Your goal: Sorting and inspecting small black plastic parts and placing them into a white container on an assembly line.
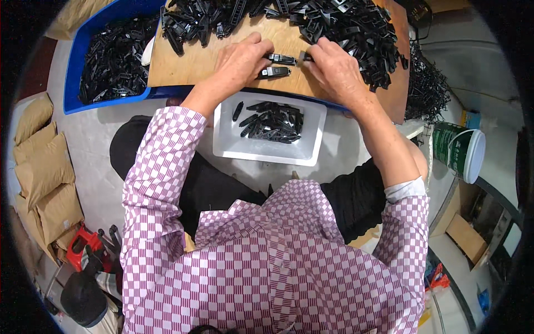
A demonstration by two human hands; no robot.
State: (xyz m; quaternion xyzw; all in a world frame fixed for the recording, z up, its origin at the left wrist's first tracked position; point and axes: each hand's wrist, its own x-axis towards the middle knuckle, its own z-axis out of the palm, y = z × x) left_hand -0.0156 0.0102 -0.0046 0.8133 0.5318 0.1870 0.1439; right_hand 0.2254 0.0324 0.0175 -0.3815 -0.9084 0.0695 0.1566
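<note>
My left hand point(240, 60) rests on the wooden board point(183, 65), its fingers closed on the end of a long black plastic part point(282, 59). A second black part point(275, 72), with a shiny grey top, lies just nearer to me beside those fingers. Facing it, my right hand point(337, 68) pinches a small black plastic piece point(304, 56) close to the tip of the long part. Whether the two pieces touch I cannot tell. My fingers hide part of each. Below the board's near edge, a white bin point(227, 140) holds several similar long black parts point(272, 123).
Loose black pieces are heaped on the board's far right point(356, 33), with longer ones point(203, 22) at far left. A blue crate point(71, 83) full of black parts adjoins the left. Dark sprue-like scraps point(428, 83) and a green bucket point(449, 146) stand right; brown sacks point(47, 161) left.
</note>
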